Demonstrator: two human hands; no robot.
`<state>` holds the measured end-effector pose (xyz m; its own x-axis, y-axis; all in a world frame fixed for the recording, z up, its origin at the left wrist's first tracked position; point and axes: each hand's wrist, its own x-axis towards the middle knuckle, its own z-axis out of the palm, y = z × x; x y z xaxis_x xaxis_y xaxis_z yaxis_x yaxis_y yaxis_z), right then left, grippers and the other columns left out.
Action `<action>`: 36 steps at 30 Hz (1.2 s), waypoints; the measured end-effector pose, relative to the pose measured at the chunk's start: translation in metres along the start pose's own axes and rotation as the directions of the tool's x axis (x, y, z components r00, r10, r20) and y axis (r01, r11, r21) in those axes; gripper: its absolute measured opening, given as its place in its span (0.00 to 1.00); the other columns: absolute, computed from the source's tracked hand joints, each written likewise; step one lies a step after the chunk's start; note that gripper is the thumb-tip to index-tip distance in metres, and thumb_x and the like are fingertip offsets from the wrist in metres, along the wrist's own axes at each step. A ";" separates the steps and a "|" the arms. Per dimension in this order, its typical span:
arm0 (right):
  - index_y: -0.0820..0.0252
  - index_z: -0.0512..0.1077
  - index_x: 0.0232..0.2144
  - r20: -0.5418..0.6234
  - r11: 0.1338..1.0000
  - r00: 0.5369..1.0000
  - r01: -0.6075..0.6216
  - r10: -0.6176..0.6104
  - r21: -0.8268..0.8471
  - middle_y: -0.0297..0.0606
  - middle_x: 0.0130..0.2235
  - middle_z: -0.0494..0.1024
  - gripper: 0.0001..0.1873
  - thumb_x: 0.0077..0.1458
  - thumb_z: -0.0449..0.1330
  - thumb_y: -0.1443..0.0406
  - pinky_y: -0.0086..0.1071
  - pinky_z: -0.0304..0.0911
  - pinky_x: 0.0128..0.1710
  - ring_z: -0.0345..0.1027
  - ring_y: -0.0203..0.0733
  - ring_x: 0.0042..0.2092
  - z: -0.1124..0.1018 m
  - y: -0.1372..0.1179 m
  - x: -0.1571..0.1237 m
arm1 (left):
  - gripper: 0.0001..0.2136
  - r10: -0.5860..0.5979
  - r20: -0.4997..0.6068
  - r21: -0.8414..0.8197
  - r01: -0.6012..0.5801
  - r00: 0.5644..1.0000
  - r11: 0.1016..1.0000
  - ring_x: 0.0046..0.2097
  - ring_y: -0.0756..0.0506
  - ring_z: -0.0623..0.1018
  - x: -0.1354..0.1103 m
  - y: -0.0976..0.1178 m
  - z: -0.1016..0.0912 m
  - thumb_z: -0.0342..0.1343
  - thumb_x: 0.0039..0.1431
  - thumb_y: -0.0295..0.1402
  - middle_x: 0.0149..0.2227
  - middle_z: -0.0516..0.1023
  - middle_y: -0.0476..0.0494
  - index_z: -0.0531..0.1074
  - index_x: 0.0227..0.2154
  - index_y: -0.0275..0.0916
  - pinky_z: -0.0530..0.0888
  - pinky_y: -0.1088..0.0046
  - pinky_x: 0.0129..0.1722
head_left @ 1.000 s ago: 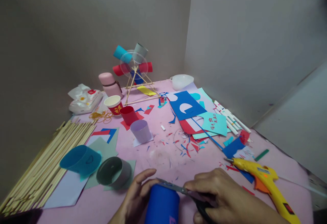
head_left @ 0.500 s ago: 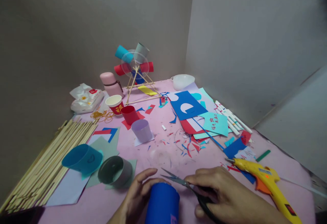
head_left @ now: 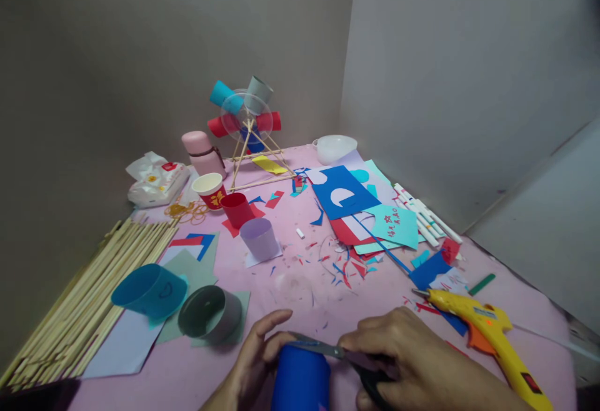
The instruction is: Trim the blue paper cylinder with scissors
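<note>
At the near edge my left hand [head_left: 257,358] is wrapped round the left side of a blue paper tube [head_left: 300,381], thumb and fingers at its upper rim. My right hand [head_left: 391,351] grips black-handled scissors [head_left: 335,351], whose blades lie nearly closed across the tube's top rim, close to my left fingertips. Left of my hands, a grey-green paper cup [head_left: 210,314] stands on a matching sheet, beside a turquoise paper cup [head_left: 150,292]. To the right of my right hand lies a yellow hot glue gun [head_left: 487,323] with an orange trigger.
Wooden sticks [head_left: 94,298] lie along the left side. A stick-framed wheel [head_left: 247,117] with coloured tubes stands at the back, near a pink bottle [head_left: 202,152]. Paper scraps [head_left: 344,267] litter the middle. Blue paper [head_left: 344,192] and markers [head_left: 424,217] lie right. Walls border the table.
The scissors' blades have closed from slightly apart and come down onto the tube's rim. A small blue scrap now shows on the table just beyond them. My left hand keeps hold of the tube.
</note>
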<state>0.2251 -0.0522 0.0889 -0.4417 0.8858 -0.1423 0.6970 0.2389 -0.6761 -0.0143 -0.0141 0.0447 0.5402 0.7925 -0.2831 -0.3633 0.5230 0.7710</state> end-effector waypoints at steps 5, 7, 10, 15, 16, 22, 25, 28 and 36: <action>0.55 0.71 0.28 0.005 0.997 0.999 0.040 -0.041 0.064 0.24 0.24 0.66 0.07 0.45 0.63 0.71 0.24 0.48 0.26 0.57 0.33 0.26 0.004 0.006 0.000 | 0.12 -0.001 -0.094 0.011 0.002 0.996 1.000 0.30 0.48 0.79 0.000 -0.005 0.003 0.63 0.51 0.37 0.29 0.83 0.54 0.73 0.39 0.52 0.70 0.74 0.31; 0.56 0.71 0.28 0.000 0.992 0.998 0.058 -0.058 0.114 0.23 0.23 0.65 0.05 0.47 0.64 0.69 0.24 0.48 0.25 0.56 0.32 0.25 0.004 0.006 0.003 | 0.12 0.007 -0.082 -0.020 -0.008 0.997 1.000 0.32 0.47 0.79 -0.001 -0.004 0.004 0.61 0.52 0.38 0.31 0.82 0.53 0.72 0.41 0.53 0.71 0.72 0.34; 0.57 0.72 0.31 -0.068 0.983 0.997 0.049 -0.037 0.180 0.26 0.26 0.68 0.04 0.50 0.64 0.66 0.24 0.51 0.27 0.58 0.33 0.27 0.003 0.006 0.006 | 0.14 0.023 -0.044 -0.007 -0.023 0.999 1.000 0.39 0.43 0.79 -0.005 0.003 0.005 0.60 0.52 0.41 0.37 0.81 0.49 0.70 0.43 0.52 0.72 0.66 0.40; 0.56 0.74 0.38 -0.122 0.986 0.992 0.007 0.014 0.169 0.30 0.31 0.73 0.12 0.47 0.65 0.65 0.26 0.53 0.30 0.63 0.37 0.30 0.001 0.002 0.007 | 0.15 0.016 -0.036 0.061 -0.014 0.999 0.998 0.43 0.39 0.78 -0.006 0.012 0.002 0.57 0.55 0.40 0.42 0.78 0.48 0.68 0.46 0.55 0.73 0.63 0.42; 0.55 0.74 0.38 -0.100 0.986 0.995 -0.002 0.019 0.168 0.30 0.31 0.73 0.13 0.46 0.65 0.65 0.26 0.53 0.29 0.63 0.37 0.30 0.001 0.001 0.007 | 0.15 0.028 -0.042 0.066 -0.025 0.999 0.997 0.43 0.39 0.78 -0.006 0.012 0.001 0.57 0.55 0.40 0.42 0.79 0.48 0.68 0.46 0.55 0.73 0.63 0.42; 0.54 0.74 0.36 -0.036 0.985 0.999 0.001 0.005 0.174 0.26 0.31 0.72 0.14 0.44 0.67 0.68 0.25 0.51 0.28 0.61 0.34 0.30 0.004 0.000 0.006 | 0.16 0.072 -0.069 0.078 -0.067 0.995 0.995 0.45 0.38 0.78 -0.005 0.009 0.001 0.59 0.54 0.39 0.43 0.80 0.46 0.68 0.46 0.53 0.73 0.62 0.44; 0.56 0.74 0.34 -0.060 0.984 0.998 0.036 -0.026 0.176 0.25 0.29 0.70 0.11 0.45 0.68 0.67 0.24 0.50 0.28 0.59 0.33 0.28 0.005 0.003 0.007 | 0.16 0.067 -0.083 0.081 -0.061 0.994 0.995 0.45 0.38 0.79 -0.005 0.008 0.000 0.60 0.53 0.38 0.43 0.79 0.46 0.69 0.46 0.53 0.73 0.61 0.44; 0.58 0.73 0.30 -0.075 0.976 0.996 0.066 -0.052 0.207 0.24 0.25 0.65 0.08 0.48 0.67 0.63 0.24 0.48 0.25 0.55 0.32 0.26 0.007 0.007 0.008 | 0.16 0.072 -0.083 0.054 -0.068 0.994 0.996 0.42 0.39 0.79 -0.004 0.006 0.002 0.60 0.52 0.42 0.42 0.80 0.47 0.70 0.44 0.52 0.73 0.62 0.44; 0.58 0.75 0.37 -0.185 0.951 0.978 -0.030 0.091 0.308 0.32 0.30 0.72 0.11 0.48 0.62 0.65 0.27 0.57 0.31 0.62 0.38 0.30 0.004 0.000 0.013 | 0.23 0.091 -0.070 -0.024 -0.093 0.993 0.995 0.40 0.39 0.80 0.004 0.008 -0.014 0.62 0.44 0.50 0.42 0.81 0.47 0.68 0.45 0.53 0.77 0.65 0.37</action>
<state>0.2172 -0.0426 0.0837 -0.2638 0.9623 -0.0668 0.5020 0.0778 -0.8614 -0.0255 -0.0027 0.0415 0.4506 0.8567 -0.2509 -0.4299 0.4546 0.7801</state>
